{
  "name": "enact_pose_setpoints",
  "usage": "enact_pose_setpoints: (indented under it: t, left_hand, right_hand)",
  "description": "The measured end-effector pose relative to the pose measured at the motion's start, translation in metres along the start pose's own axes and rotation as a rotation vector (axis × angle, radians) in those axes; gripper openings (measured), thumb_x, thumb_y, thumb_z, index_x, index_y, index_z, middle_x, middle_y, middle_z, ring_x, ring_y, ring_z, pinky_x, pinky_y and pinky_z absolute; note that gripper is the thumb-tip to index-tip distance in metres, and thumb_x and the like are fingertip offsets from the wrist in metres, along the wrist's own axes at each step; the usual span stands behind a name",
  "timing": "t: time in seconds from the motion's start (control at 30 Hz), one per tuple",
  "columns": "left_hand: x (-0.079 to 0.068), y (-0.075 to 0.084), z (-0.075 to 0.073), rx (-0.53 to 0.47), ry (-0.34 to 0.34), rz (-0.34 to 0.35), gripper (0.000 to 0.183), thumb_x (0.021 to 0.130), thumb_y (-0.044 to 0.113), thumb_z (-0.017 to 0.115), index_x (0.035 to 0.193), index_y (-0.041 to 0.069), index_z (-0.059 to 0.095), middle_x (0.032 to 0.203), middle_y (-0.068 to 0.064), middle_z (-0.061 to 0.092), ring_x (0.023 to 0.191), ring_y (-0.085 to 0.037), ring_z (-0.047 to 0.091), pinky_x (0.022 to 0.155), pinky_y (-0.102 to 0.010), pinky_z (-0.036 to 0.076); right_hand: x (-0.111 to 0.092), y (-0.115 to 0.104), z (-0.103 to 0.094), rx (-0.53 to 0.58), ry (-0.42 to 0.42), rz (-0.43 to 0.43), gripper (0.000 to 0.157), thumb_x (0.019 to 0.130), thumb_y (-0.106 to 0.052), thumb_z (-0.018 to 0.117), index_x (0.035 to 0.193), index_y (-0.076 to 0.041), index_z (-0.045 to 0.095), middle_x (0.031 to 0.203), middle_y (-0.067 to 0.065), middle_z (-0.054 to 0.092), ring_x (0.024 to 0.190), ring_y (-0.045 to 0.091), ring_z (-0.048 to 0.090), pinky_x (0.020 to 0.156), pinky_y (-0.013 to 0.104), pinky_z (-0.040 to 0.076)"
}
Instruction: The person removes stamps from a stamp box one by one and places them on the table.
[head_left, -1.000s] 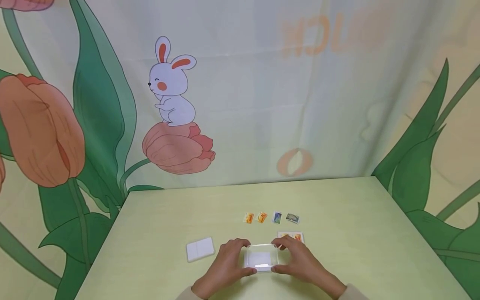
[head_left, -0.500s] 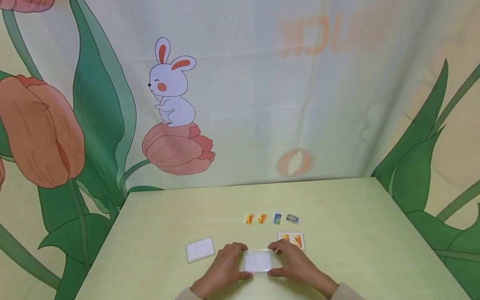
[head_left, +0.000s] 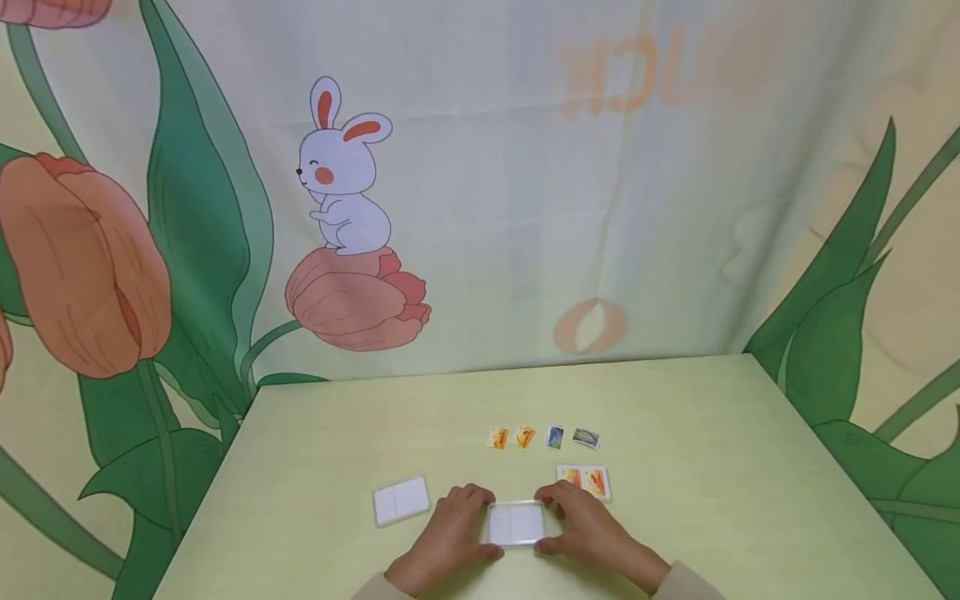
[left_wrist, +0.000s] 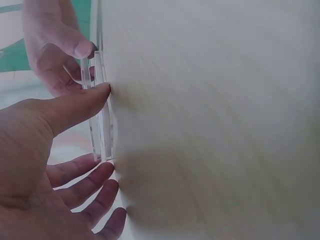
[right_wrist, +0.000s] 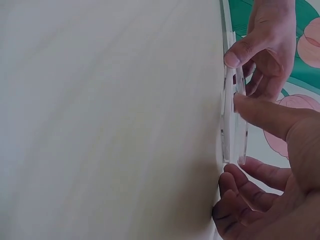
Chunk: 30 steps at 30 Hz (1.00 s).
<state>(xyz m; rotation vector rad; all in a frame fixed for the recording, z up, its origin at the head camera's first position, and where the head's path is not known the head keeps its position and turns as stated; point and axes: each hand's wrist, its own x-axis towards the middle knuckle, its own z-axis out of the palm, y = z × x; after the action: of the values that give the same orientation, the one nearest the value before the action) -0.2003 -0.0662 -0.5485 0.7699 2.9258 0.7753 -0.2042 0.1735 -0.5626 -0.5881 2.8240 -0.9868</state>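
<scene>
In the head view, a flat white case (head_left: 527, 527) with a dividing line across it lies on the table near the front. Over it sits a clear plastic lid (head_left: 516, 502). My left hand (head_left: 450, 527) holds the lid's left end between thumb and fingers. At the right end my right hand (head_left: 588, 527) grips it likewise. Both wrist views show the lid (left_wrist: 87, 75) edge-on, with a narrow gap between it and the case (right_wrist: 228, 117). Fingertips of both hands reach down close to the tabletop, and some seem to touch it.
Another white two-part case (head_left: 401, 501) lies left of my hands. Behind my right hand is a white case with orange pictures (head_left: 595, 481). Several small picture cards (head_left: 554, 437) form a row farther back on the table (head_left: 337, 433). A printed curtain (head_left: 480, 250) hangs behind.
Both hands have brought the clear lid down from a tilt above the white case to lie nearly flat over it. The picture case behind the right hand shows more now.
</scene>
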Motion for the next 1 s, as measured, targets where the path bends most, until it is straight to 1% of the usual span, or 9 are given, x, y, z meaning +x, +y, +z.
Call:
enact_pose_setpoints:
  t: [0.17, 0.23, 0.4, 0.47, 0.63, 1.0]
  left_hand:
    - [0.0012, -0.0015, 0.0010, 0.000, -0.010, -0.001, 0.060, 0.067, 0.030, 0.089, 0.114, 0.005, 0.060, 0.112, -0.005, 0.062, 0.100, -0.022, 0.053, 0.090, -0.040, 0.047]
    - [0.0011, -0.0021, 0.0014, -0.002, -0.021, -0.004, 0.060, 0.068, 0.030, 0.088, 0.114, 0.005, 0.060, 0.113, -0.005, 0.062, 0.101, -0.021, 0.053, 0.092, -0.039, 0.047]
    - [-0.0001, -0.0030, 0.0014, -0.026, -0.034, -0.014, 0.060, 0.069, 0.029, 0.088, 0.115, 0.004, 0.060, 0.115, -0.005, 0.061, 0.103, -0.022, 0.053, 0.093, -0.037, 0.048]
    - [-0.0001, -0.0032, 0.0011, -0.041, -0.037, -0.015, 0.061, 0.069, 0.028, 0.088, 0.117, 0.003, 0.060, 0.115, -0.005, 0.060, 0.104, -0.022, 0.053, 0.094, -0.036, 0.048]
    - [0.0007, -0.0046, 0.0003, -0.040, -0.045, 0.008, 0.063, 0.071, 0.027, 0.087, 0.122, 0.002, 0.059, 0.116, -0.005, 0.060, 0.106, -0.021, 0.054, 0.095, -0.035, 0.050]
    - [0.0002, -0.0055, -0.0011, -0.033, -0.073, 0.014, 0.060, 0.073, 0.027, 0.085, 0.123, 0.006, 0.060, 0.117, -0.003, 0.060, 0.106, -0.019, 0.054, 0.095, -0.034, 0.050]
  right_hand:
    - [0.0018, -0.0009, -0.0005, 0.003, -0.014, 0.020, 0.064, 0.064, -0.032, 0.091, 0.118, -0.010, 0.063, 0.103, -0.005, 0.060, 0.083, 0.009, 0.050, 0.068, 0.020, 0.043]
    - [0.0018, -0.0014, -0.0006, 0.002, -0.013, 0.011, 0.062, 0.064, -0.031, 0.091, 0.116, -0.010, 0.064, 0.101, -0.004, 0.060, 0.082, 0.009, 0.049, 0.067, 0.021, 0.042]
    - [0.0032, 0.0002, 0.0010, -0.044, -0.004, -0.011, 0.060, 0.064, -0.034, 0.090, 0.114, -0.011, 0.065, 0.101, -0.005, 0.060, 0.082, 0.008, 0.050, 0.068, 0.021, 0.043]
    - [0.0039, 0.0008, 0.0013, -0.061, -0.004, -0.007, 0.060, 0.064, -0.035, 0.090, 0.113, -0.012, 0.065, 0.102, -0.005, 0.060, 0.082, 0.007, 0.051, 0.068, 0.020, 0.044]
    - [0.0045, -0.0016, 0.0010, -0.071, -0.009, 0.004, 0.060, 0.063, -0.035, 0.091, 0.113, -0.013, 0.065, 0.103, -0.004, 0.060, 0.082, 0.008, 0.053, 0.067, 0.021, 0.045]
    - [0.0022, -0.0060, -0.0012, -0.075, -0.030, -0.007, 0.061, 0.064, -0.033, 0.091, 0.114, -0.009, 0.065, 0.104, -0.002, 0.059, 0.085, 0.010, 0.054, 0.069, 0.022, 0.046]
